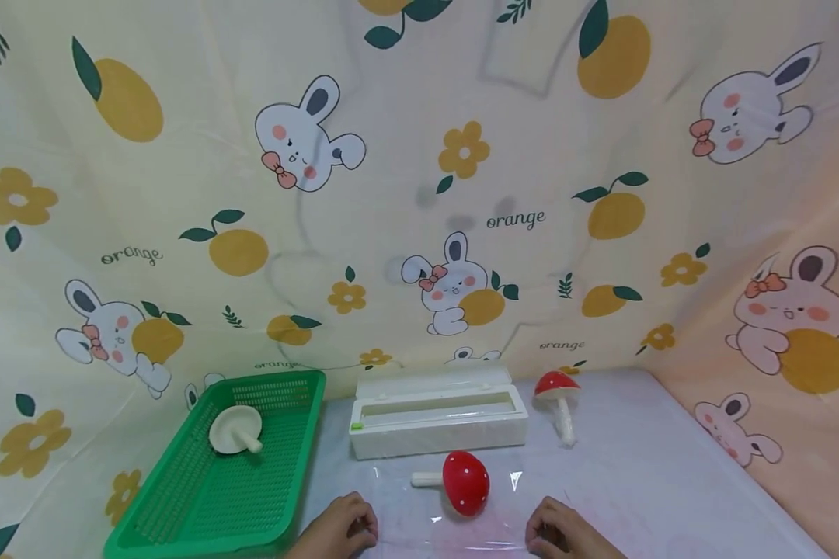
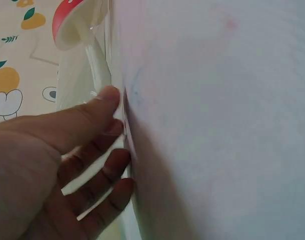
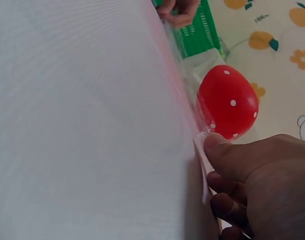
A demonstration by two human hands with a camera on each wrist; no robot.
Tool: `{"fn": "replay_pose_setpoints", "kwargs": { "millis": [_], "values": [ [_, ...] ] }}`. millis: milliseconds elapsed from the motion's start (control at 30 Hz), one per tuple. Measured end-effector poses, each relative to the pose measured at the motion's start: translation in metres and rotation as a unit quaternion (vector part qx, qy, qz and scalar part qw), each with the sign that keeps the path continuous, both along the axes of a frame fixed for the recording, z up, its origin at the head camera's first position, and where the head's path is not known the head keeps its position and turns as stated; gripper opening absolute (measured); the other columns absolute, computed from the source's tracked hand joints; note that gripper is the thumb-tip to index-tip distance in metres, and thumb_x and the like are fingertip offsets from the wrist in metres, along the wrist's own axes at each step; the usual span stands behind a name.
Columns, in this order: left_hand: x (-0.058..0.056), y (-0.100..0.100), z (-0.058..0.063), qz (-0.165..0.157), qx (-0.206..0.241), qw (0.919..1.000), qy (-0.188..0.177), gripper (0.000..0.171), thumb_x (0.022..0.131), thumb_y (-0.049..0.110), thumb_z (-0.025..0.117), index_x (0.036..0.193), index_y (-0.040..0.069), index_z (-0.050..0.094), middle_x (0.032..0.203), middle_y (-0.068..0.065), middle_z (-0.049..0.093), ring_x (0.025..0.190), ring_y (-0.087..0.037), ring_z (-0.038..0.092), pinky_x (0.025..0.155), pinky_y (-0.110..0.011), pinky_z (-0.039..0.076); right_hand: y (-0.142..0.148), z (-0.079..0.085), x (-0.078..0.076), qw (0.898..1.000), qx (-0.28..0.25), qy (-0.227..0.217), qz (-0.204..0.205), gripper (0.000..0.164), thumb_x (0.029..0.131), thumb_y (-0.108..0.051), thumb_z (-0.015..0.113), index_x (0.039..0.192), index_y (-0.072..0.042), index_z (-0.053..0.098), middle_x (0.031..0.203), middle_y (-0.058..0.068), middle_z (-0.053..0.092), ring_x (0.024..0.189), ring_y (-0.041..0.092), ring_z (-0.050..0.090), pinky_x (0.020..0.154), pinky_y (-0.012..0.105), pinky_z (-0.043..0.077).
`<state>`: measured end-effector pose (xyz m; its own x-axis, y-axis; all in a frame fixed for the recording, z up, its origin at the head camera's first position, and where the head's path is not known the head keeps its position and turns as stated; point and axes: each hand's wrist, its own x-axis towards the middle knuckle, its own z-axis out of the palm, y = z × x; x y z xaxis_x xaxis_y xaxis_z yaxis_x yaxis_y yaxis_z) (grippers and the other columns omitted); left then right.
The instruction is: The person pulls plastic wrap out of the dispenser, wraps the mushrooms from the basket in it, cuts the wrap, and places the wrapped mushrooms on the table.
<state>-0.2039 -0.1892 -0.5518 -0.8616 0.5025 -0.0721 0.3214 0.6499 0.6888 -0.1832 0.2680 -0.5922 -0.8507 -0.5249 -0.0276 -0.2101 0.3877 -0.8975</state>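
A sheet of clear cling film [image 1: 398, 519] lies on the table in front of the white box. On it a toy mushroom [image 1: 466, 483] with a white-dotted red cap rests on its side, its pale stem toward the left. My left hand [image 1: 337, 528] pinches the film's near left corner between thumb and fingertips. At the near right corner my right hand [image 1: 566, 532] does the same; in the right wrist view the film gathers at its thumb [image 3: 215, 142], close beside the red cap. The film's near edge runs between both hands.
A white cling film box [image 1: 439, 431] stands behind the sheet. Right of it lies another red-capped mushroom [image 1: 558, 388]. To the left is a green basket [image 1: 304, 458] holding an upturned pale mushroom [image 1: 234, 428]. A printed cloth [image 1: 405, 194] hangs behind the table.
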Motion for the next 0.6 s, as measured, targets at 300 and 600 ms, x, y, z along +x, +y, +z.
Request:
{"fn": "replay_pose_setpoints", "kwargs": {
  "millis": [300,600],
  "values": [
    [0.000,0.002,0.013,0.042,0.041,0.9977,0.035,0.010,0.099,0.020,0.078,0.096,0.019,0.069,0.091,0.012,0.063,0.078,-0.002,0.054,0.067,-0.025,0.047,-0.002,0.013,0.005,0.999,0.021,-0.007,-0.043,0.025,0.101,-0.034,0.076,0.112,-0.014,0.064,0.107,0.005,0.060,0.089,0.018,0.063,0.081,0.020,0.054],
    [-0.001,0.010,0.022,0.087,0.102,0.9823,0.131,0.005,0.099,0.024,0.077,0.097,0.025,0.072,0.092,0.011,0.061,0.079,-0.002,0.052,0.069,-0.022,0.049,-0.005,0.027,0.002,0.995,0.027,0.063,-0.067,0.020,0.103,-0.030,0.073,0.112,-0.015,0.066,0.106,0.004,0.053,0.085,0.011,0.054,0.073,0.018,0.050]
  ]
}}
